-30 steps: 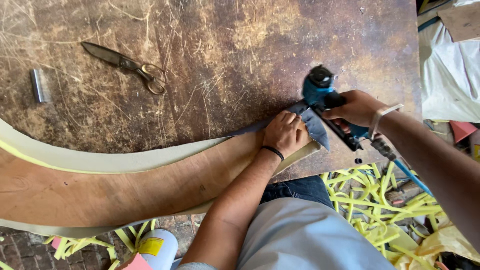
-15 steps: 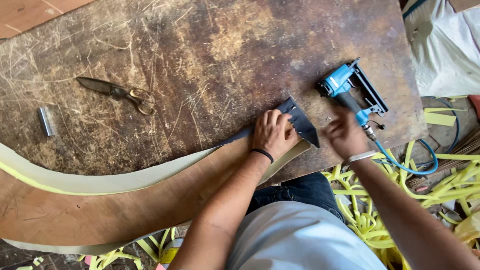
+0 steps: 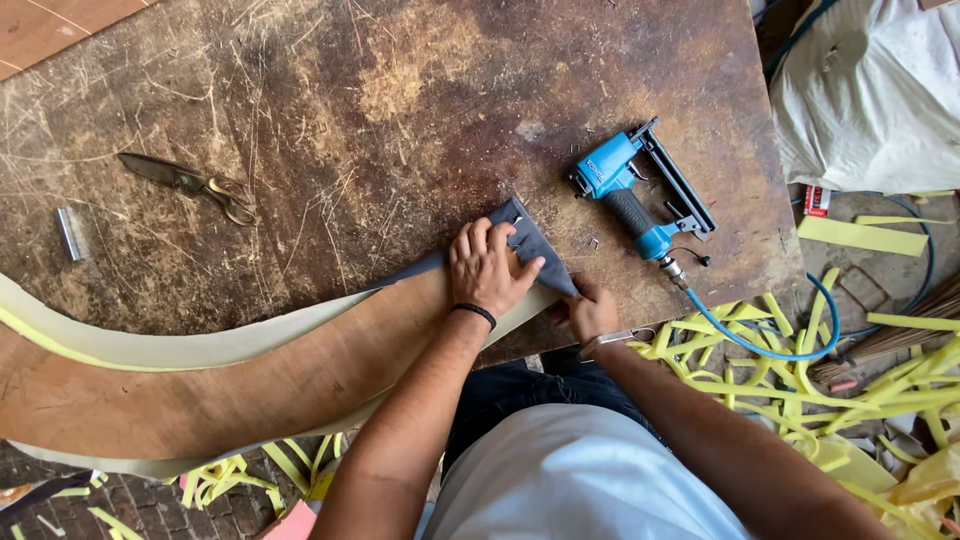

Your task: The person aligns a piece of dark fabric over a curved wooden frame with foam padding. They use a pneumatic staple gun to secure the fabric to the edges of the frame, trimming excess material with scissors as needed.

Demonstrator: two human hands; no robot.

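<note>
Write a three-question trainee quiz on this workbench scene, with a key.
1. True or false: the right hand grips the blue staple gun.
2. The left hand presses on: A) dark fabric B) scissors C) metal staple strip
3. What colour is the hose on the staple gun?

Key: 1 false; 2 A; 3 blue.

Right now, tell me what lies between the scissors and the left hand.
Head view: only bare, scratched tabletop lies between the scissors and the left hand, which presses dark fabric onto the curved wooden piece.
</note>
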